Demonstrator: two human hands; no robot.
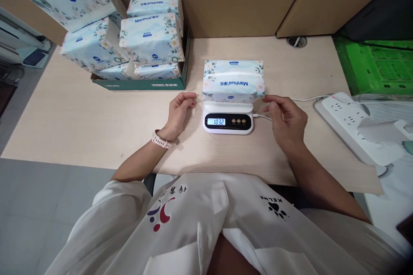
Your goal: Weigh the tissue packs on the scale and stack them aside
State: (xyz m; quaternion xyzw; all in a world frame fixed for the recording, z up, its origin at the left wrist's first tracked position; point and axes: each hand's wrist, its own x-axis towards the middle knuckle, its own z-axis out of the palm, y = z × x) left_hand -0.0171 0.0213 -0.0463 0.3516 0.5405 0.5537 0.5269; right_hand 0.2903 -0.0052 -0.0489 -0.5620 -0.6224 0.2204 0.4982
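A tissue pack (232,80) printed with flowers and "Manhua" lies on a small white kitchen scale (227,119) whose lit display reads 1032. My left hand (178,111) rests on the table just left of the scale, fingers loosely curled and holding nothing. My right hand (285,119) hovers just right of the pack, fingers half bent and apart, close to the pack's lower right corner and above the scale's white cable (262,116). Neither hand grips the pack.
A green cardboard tray (145,84) stacked with several more tissue packs (151,38) stands at the back left. A white power strip (346,120) lies at the right, a green crate (374,66) behind it. The wooden table's (80,116) front edge is near my body.
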